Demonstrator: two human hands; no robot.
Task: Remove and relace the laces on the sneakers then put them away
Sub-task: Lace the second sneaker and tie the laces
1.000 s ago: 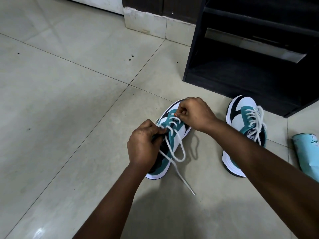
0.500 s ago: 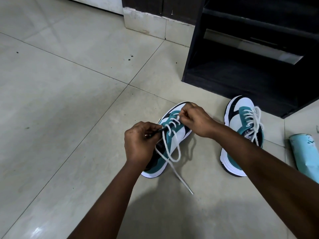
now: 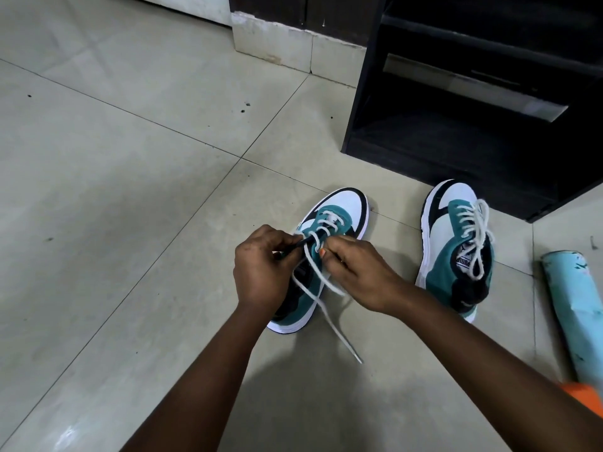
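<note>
Two teal, white and black sneakers lie on the tiled floor. The left sneaker (image 3: 339,203) is under both my hands, its toe pointing away. My left hand (image 3: 261,269) pinches the shoe's dark upper edge and a strand of the white lace (image 3: 329,314). My right hand (image 3: 359,272) pinches the lace at the eyelets; a loop and a loose end trail toward me over the floor. The right sneaker (image 3: 456,252) stands apart, fully laced with its lace ends draped over the tongue.
A dark wooden shoe rack (image 3: 456,132) with open shelves stands just behind the sneakers at the upper right. A light blue rolled object (image 3: 574,308) lies on the floor at the right edge. A white skirting and door frame (image 3: 274,40) are at the back.
My right hand has drawn back from the toe end of the lacing toward me, now pinching lower on the lace. The camera view shifted down slightly. My left hand stayed in place.
</note>
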